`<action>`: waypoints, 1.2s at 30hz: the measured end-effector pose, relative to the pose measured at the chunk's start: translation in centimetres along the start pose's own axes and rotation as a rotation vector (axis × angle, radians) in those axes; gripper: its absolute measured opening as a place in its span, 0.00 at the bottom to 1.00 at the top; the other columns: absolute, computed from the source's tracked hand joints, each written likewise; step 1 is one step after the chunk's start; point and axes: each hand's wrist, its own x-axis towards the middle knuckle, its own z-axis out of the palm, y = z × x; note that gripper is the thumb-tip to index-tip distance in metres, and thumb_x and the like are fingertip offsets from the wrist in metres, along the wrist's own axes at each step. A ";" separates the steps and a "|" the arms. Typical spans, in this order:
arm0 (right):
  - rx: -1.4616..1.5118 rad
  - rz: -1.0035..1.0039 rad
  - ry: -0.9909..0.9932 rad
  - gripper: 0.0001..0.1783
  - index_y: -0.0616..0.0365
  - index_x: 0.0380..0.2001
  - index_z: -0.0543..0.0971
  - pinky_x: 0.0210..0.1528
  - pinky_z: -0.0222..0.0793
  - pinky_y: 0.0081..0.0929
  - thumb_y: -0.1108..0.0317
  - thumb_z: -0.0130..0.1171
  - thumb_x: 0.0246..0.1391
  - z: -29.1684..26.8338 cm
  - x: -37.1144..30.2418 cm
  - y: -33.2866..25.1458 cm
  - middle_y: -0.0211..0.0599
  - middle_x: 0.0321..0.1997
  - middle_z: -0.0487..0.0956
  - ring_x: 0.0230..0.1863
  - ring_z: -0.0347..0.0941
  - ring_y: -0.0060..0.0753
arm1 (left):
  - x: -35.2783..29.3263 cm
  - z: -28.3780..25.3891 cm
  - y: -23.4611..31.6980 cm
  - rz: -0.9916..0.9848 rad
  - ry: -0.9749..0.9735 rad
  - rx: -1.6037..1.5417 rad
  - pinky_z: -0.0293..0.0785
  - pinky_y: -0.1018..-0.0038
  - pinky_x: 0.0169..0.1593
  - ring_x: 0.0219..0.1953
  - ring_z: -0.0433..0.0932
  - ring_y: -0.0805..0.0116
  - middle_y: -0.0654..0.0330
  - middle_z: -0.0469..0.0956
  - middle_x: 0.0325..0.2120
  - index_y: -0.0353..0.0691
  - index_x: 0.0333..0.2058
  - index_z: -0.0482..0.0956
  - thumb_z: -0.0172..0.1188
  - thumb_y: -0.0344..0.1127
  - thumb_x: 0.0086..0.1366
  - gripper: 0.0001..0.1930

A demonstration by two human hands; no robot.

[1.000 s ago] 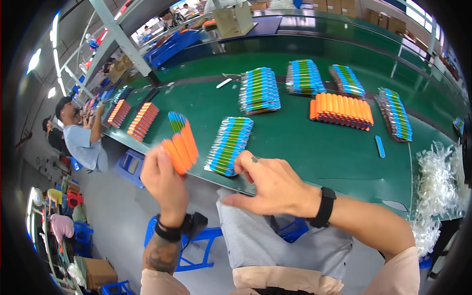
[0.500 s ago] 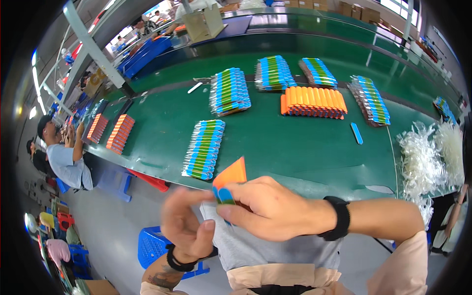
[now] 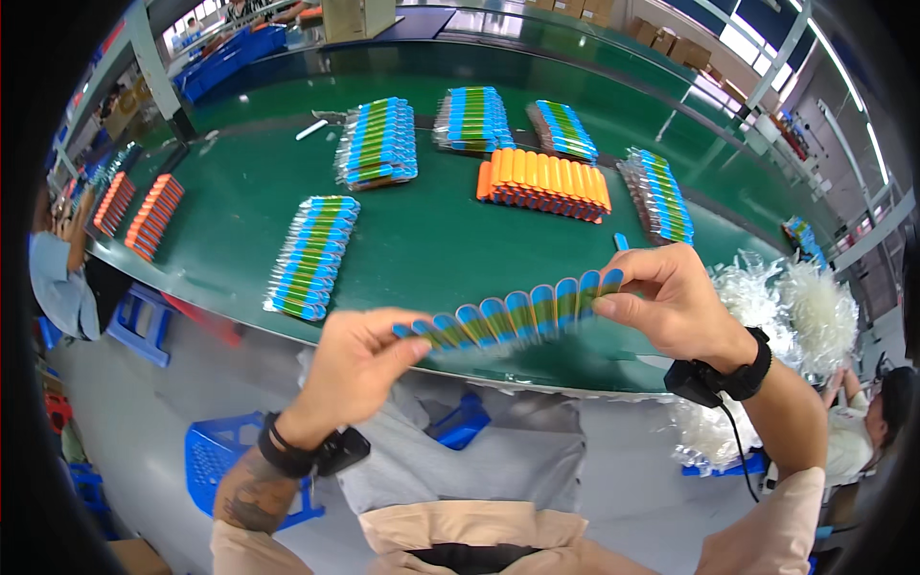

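Observation:
My left hand (image 3: 356,362) and my right hand (image 3: 671,295) are held apart above the table's near edge. Between them stretches a fanned row of blue-and-green strips (image 3: 517,318) with rounded ends, overlapping like scales and curving slightly upward to the right. My left thumb and fingers pinch its left end; my right thumb and fingers grip its right end. Just beyond my right hand, a single blue strip (image 3: 621,241) lies on the table, partly hidden. A neat stack of similar blue-and-green strips (image 3: 313,259) lies beyond my left hand.
More blue-and-green stacks (image 3: 378,144) and an orange stack (image 3: 544,182) stand farther back on the green table (image 3: 422,249). Clear plastic wrappers (image 3: 805,307) pile up at the right. A blue stool (image 3: 216,465) is below left. Other people (image 3: 62,278) sit at both sides.
My hands were close together around a folded piece showing orange and blue-green. They have since moved apart, and the strips now spread between them. The view has shifted to the right.

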 end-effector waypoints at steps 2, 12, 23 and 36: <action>-0.248 -0.165 0.007 0.08 0.66 0.36 0.84 0.42 0.75 0.27 0.81 0.64 0.51 -1.2 -0.2 1.4 0.35 0.31 0.83 0.34 0.80 0.29 | 2.4 -0.1 -0.1 0.080 0.015 0.135 0.75 0.76 0.36 0.30 0.78 0.79 0.66 0.84 0.30 0.37 0.44 0.86 0.62 0.21 0.63 0.12; -1.257 -0.593 -0.201 0.09 0.56 0.30 0.84 0.46 0.73 0.37 0.72 0.60 0.41 -3.1 -0.3 8.2 0.29 0.37 0.84 0.46 0.79 0.37 | 7.7 1.8 -1.4 0.717 -0.258 1.406 0.70 0.59 0.59 0.50 0.79 0.61 0.64 0.85 0.48 0.43 0.45 0.85 0.60 0.30 0.58 0.16; -0.779 -0.032 0.012 0.12 0.62 0.34 0.83 0.45 0.78 0.43 0.66 0.65 0.48 -5.3 0.0 6.5 0.46 0.34 0.85 0.39 0.82 0.53 | 3.4 2.3 -3.1 0.523 -0.140 1.140 0.69 0.55 0.62 0.60 0.74 0.49 0.51 0.77 0.58 0.38 0.57 0.78 0.62 0.32 0.61 0.24; -0.926 0.000 0.064 0.15 0.59 0.32 0.81 0.32 0.72 0.49 0.57 0.64 0.60 -4.5 2.6 10.0 0.50 0.24 0.80 0.29 0.78 0.58 | 5.1 5.2 -5.2 0.624 -0.092 1.023 0.63 0.52 0.67 0.61 0.70 0.51 0.56 0.76 0.59 0.38 0.51 0.82 0.68 0.46 0.59 0.24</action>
